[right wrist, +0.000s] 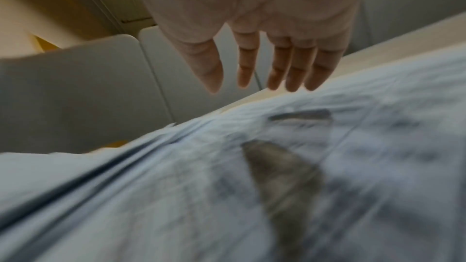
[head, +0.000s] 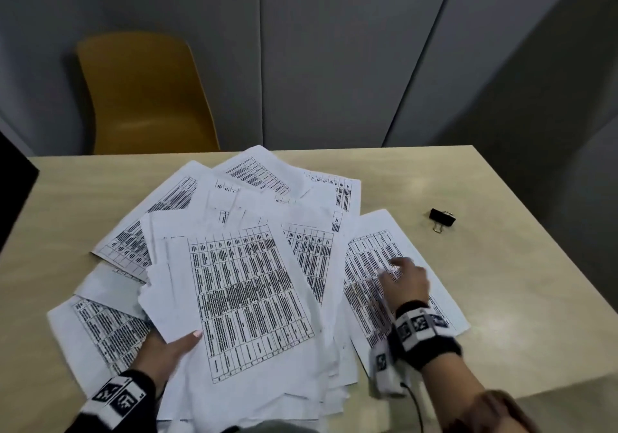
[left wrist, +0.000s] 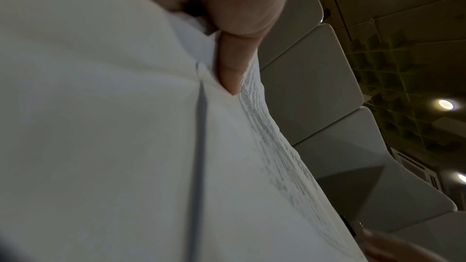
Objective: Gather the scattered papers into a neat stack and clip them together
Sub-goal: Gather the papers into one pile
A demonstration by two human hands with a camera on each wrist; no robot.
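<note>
Several printed sheets [head: 240, 242] lie fanned over the beige table [head: 495, 265]. My left hand [head: 167, 345] grips a bundle of these sheets [head: 247, 299] at its near left corner, thumb on top; in the left wrist view the thumb [left wrist: 232, 67] presses on the paper [left wrist: 113, 146]. My right hand [head: 404, 282] hovers with straight fingers over the rightmost sheet [head: 374, 265]. The right wrist view shows these fingers [right wrist: 277, 67] spread just above blurred paper [right wrist: 252, 186]. A black binder clip [head: 442, 218] lies alone on the table, right of the papers.
A yellow chair [head: 143, 94] stands behind the table's far left edge. Grey wall panels [head: 334, 48] rise behind. A dark object [head: 13, 191] juts in at the left edge. The table's right edge runs diagonally near the clip.
</note>
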